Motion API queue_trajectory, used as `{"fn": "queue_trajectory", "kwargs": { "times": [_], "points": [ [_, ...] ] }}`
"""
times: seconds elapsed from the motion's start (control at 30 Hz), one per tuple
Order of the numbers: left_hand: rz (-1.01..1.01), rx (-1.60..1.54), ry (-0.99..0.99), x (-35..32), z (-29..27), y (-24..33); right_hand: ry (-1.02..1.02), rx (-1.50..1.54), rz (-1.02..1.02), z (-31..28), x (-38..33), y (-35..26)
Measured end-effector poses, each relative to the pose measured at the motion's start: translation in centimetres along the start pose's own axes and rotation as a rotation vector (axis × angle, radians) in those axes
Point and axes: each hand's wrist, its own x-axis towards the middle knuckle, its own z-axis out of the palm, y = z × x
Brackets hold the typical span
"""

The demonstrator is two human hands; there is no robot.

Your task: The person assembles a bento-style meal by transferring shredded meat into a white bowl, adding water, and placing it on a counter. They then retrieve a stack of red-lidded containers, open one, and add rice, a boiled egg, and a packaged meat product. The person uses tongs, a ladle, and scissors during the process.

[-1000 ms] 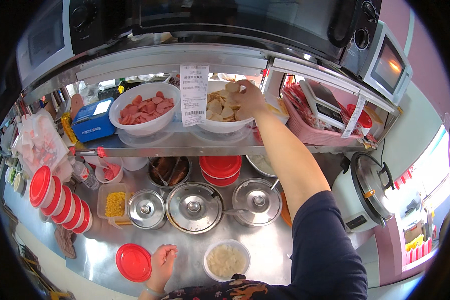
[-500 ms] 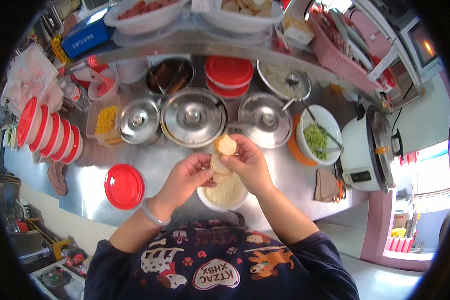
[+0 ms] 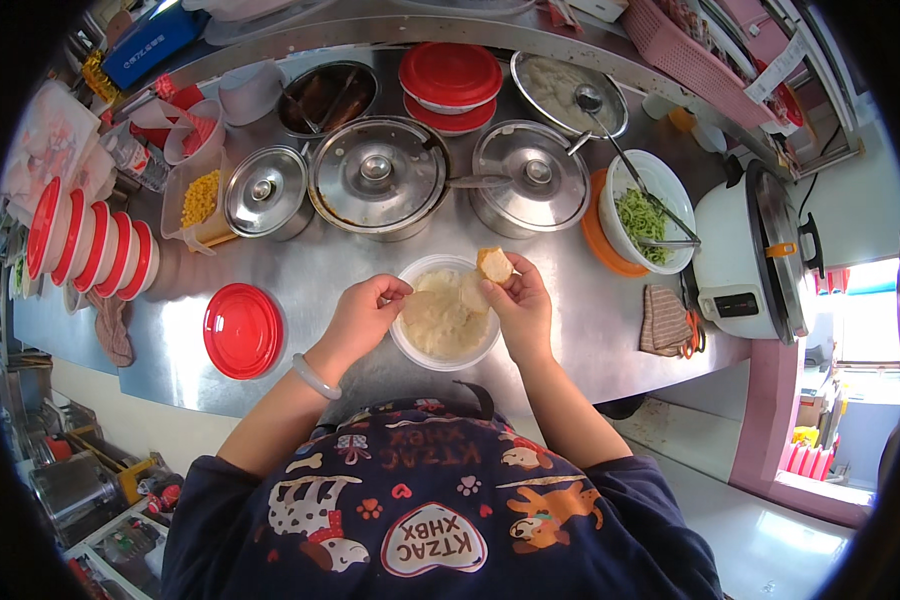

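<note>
A white round bowl [image 3: 402, 352] of pale, lumpy, thick food stands on the metal counter in front of me. My right hand [image 3: 523, 305] is above its right rim, pinching a piece of bread [image 3: 494, 264] with a golden crust and a pale inside. A paler slice hangs below that piece over the bowl, partly blending with the food. My left hand [image 3: 362, 315] is at the bowl's left rim, thumb and fingers pressed together. Whatever its fingertips hold is hard to tell against the pale food. A red round lid [image 3: 243, 331] lies left of my left forearm.
Lidded steel pots [image 3: 378, 180] line the counter beyond the bowl. A white bowl of shredded greens [image 3: 642, 222] with tongs stands at right, near a white cooker [image 3: 735, 270]. Stacked red-lidded bowls [image 3: 90, 240] and a tub of yellow corn [image 3: 201, 198] are at left. A striped cloth [image 3: 664, 320] lies at right.
My hands have moved apart, the left to the left and the right to the right. The bread they both held is now in my right hand, and the bowl shows more fully.
</note>
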Motion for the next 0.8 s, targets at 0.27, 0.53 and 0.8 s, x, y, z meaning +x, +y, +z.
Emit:
{"fn": "queue_trajectory", "kwargs": {
  "times": [0.27,0.53,0.8],
  "points": [
    [0.113,0.227,0.068,3.5,1.3,-0.9,-0.013,-0.071,0.042,-1.1,-0.2,2.1],
    [0.268,0.599,0.118,4.5,1.7,-1.1,-0.013,-0.091,0.086,-1.2,-0.1,2.3],
    [0.144,0.177,0.053,5.2,2.1,-1.2,0.001,-0.068,0.082,-0.6,0.1,1.6]
  ]
}}
